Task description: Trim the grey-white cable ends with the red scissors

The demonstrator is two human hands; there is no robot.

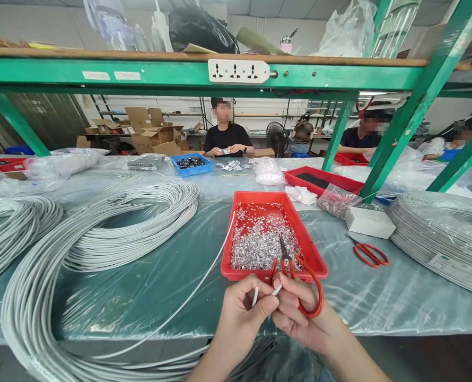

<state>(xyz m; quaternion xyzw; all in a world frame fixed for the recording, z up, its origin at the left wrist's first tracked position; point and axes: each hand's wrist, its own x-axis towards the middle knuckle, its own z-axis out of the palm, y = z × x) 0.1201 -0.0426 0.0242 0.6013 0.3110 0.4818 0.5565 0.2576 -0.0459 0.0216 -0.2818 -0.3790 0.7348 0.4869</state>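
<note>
My left hand (246,310) is closed around white cable (255,295); one short end sticks up between its fingers. Another white bit spans to the fingertips of my right hand (297,307), which pinch it. Orange-handled scissors (287,259) hang on that same right hand, a handle loop round its fingers and the blades pointing away from me. Both hands are just in front of a red tray (313,254) holding a heap of small shiny metal pieces. I cannot tell whether the two white bits are one cable.
Big coils of white cable (136,233) lie at left; one strand (204,276) reaches the tray. At right are second scissors (369,254), a white box (369,222) and a wrapped coil (438,239). A green shelf frame (172,74) crosses above. A person (227,135) sits opposite.
</note>
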